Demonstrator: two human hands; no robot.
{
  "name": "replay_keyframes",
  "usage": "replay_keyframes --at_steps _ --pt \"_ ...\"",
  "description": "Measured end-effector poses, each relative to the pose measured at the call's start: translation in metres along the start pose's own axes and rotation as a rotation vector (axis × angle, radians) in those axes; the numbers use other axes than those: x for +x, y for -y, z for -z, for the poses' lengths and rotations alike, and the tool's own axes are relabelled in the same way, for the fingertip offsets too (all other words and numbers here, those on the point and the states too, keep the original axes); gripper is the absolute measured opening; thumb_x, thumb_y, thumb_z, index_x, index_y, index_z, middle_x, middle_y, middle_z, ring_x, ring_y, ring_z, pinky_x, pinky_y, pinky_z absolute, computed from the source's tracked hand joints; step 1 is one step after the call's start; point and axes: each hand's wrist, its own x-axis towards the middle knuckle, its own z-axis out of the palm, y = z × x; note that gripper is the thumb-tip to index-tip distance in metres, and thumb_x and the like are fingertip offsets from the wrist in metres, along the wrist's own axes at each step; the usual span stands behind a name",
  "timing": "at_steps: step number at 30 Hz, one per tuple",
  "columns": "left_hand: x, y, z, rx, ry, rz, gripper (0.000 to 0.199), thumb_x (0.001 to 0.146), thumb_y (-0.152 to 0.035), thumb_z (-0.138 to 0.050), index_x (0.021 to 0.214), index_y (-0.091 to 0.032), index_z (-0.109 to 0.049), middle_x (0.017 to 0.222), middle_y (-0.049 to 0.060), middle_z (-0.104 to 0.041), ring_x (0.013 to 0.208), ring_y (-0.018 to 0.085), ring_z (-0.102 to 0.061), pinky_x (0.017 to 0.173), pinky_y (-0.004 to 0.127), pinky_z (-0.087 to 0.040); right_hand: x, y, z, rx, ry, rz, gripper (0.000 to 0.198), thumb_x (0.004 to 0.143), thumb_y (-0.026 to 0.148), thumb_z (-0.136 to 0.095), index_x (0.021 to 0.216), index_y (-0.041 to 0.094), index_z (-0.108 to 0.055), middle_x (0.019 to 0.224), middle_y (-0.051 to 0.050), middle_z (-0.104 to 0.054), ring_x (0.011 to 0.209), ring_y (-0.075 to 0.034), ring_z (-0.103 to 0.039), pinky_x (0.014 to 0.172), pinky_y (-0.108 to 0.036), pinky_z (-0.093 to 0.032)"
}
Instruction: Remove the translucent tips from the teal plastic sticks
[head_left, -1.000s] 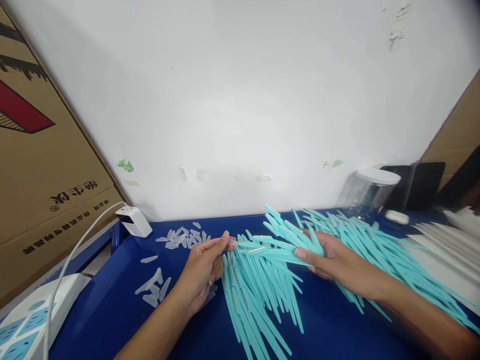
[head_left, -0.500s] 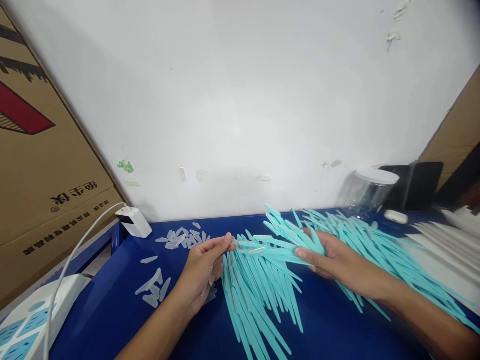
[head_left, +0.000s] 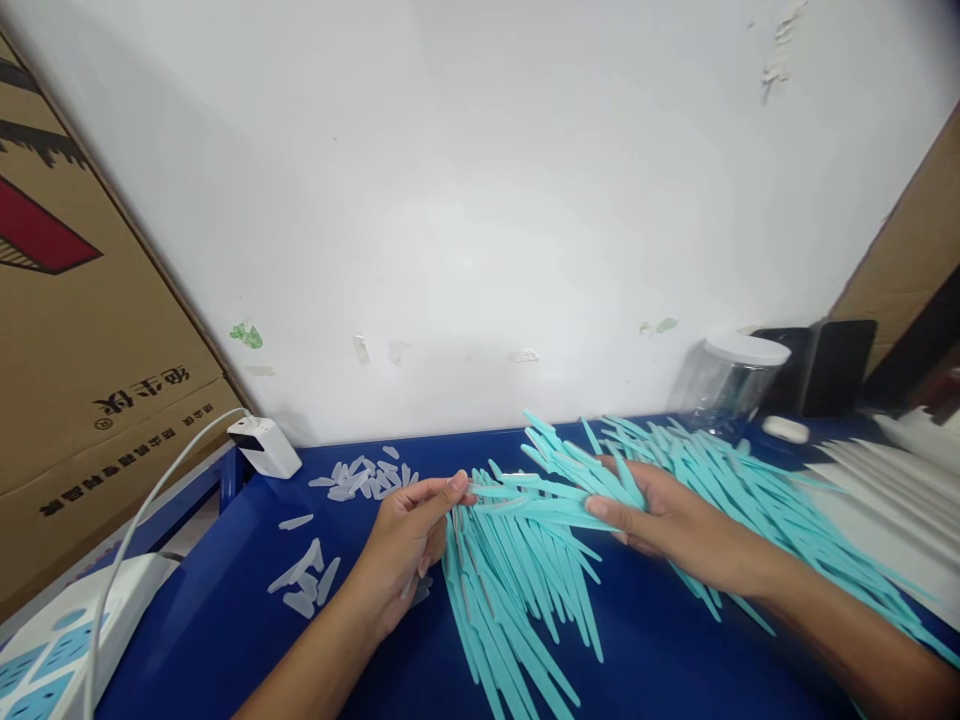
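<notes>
A white power strip [head_left: 52, 650] lies at the far left of the blue table [head_left: 225, 620]. Small clear caps [head_left: 360, 478] are scattered near it. The left hand [head_left: 401, 550] pinches the tip of one teal stick [head_left: 525, 495]. The right hand [head_left: 667, 520] grips the same stick, over a big pile of teal sticks [head_left: 510, 590]. A clear jar [head_left: 731, 385] stands at the back right.

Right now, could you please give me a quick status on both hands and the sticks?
Left hand pinching a clear cap at a stick tip. Right hand gripping a teal stick. Loose teal sticks piled beneath; clear caps scattered left.
</notes>
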Motion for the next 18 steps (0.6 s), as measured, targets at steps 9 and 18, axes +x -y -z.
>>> replay_keyframes --at_steps 9,18 --pt "-0.007 -0.006 -0.004 -0.017 0.071 0.026 0.04 0.085 -0.055 -0.08 0.074 -0.017 -0.071 0.04 -0.011 -0.029 0.035 0.004 -0.017 0.044 0.027 -0.013 -0.01 0.007 -0.013 -0.041 -0.033 0.11 0.085 0.081 0.075 -0.072 0.147 0.023 -0.059 0.105 -0.01 -0.074 0.091 -0.028 -0.07 0.085 -0.04 -0.064" --pt "-0.014 -0.007 -0.009 0.062 0.103 0.046 0.055 0.091 -0.063 -0.066 0.063 -0.016 -0.065 0.038 -0.006 -0.034 0.034 0.006 -0.022 0.044 0.029 -0.011 -0.003 -0.006 -0.015 -0.019 0.007 0.208 0.061 0.085 0.067 -0.073 0.131 0.026 -0.067 0.106 -0.008 -0.073 0.089 -0.025 -0.068 0.079 -0.034 -0.062"
